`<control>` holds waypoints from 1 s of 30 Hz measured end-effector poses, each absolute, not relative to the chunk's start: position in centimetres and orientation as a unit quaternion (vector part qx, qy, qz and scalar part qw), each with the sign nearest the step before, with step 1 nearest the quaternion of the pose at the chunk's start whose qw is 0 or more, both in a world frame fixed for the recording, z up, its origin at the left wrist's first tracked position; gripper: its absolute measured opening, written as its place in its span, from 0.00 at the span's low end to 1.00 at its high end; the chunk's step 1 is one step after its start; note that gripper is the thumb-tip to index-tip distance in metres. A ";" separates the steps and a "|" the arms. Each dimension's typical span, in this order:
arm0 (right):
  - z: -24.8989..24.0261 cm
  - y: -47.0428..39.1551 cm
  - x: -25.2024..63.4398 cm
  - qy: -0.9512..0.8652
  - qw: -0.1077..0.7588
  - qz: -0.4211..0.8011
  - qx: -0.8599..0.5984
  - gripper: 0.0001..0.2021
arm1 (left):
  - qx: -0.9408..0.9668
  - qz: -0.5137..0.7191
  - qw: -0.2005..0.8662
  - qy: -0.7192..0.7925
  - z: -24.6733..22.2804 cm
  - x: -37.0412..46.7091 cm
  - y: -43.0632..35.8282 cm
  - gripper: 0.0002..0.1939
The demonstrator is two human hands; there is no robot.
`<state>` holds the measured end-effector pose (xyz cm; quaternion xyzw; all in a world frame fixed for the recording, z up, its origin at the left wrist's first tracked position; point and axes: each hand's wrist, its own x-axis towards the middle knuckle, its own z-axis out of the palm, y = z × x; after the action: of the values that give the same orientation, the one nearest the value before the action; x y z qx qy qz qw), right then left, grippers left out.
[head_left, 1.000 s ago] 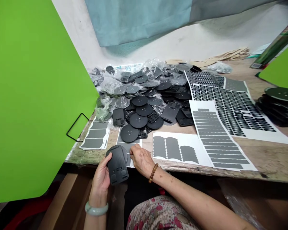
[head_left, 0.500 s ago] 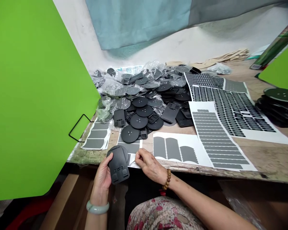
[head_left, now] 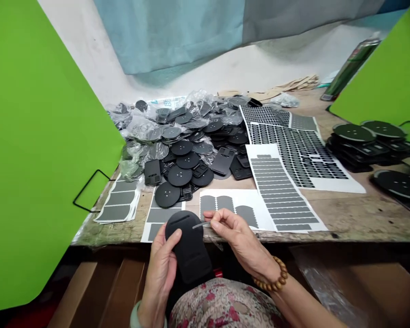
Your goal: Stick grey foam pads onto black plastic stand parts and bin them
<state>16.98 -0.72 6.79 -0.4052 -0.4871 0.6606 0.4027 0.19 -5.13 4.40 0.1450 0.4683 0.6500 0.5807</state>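
Observation:
My left hand (head_left: 163,255) grips a black phone stand (head_left: 193,255) by its left side, thumb on top. The stand has a round end at the top and a narrower rectangular body pointing down toward my lap. Between the thumb and fingers of my right hand (head_left: 237,234) is a thin, greyish curved strip (head_left: 201,224). Its free end lies over the stand's round end; whether it touches cannot be made out. Just beyond the stand, a sheet of grey stickers (head_left: 164,216) lies at the table's front edge, partly under black discs (head_left: 167,194).
Black discs and plates, some in clear plastic bags (head_left: 140,127), are heaped at the back. Sticker sheets (head_left: 287,196) spread rightward. Stacked stands (head_left: 353,141) sit far right. Green boards (head_left: 37,159) flank the table; a wire loop (head_left: 89,191) juts from the left one.
The stand has been turned in my left hand, so a smoother face shows. My right hand has left the sheet's edge and come over the stand with the strip. The view has shifted right.

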 end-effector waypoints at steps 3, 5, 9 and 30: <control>6.5 -1.1 17.8 -0.478 0.414 0.656 -0.411 0.11 | 0.167 0.621 0.619 0.451 4.1 2.7 -4.9 0.20; 6.1 -1.2 18.3 -0.471 0.420 0.651 -0.421 0.11 | 0.179 0.610 0.626 0.452 3.8 3.8 -4.8 0.20; 5.7 -1.2 18.8 -0.455 0.429 0.652 -0.429 0.10 | 0.195 0.603 0.621 0.462 3.7 4.9 -4.6 0.21; 5.8 -1.3 18.8 -0.438 0.431 0.644 -0.456 0.09 | 0.210 0.589 0.614 0.481 3.8 5.9 -4.4 0.21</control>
<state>18.75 -1.27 5.79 -0.4562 -0.4379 0.6439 0.4306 5.93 -4.39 3.75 0.2104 0.4808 0.5891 0.6145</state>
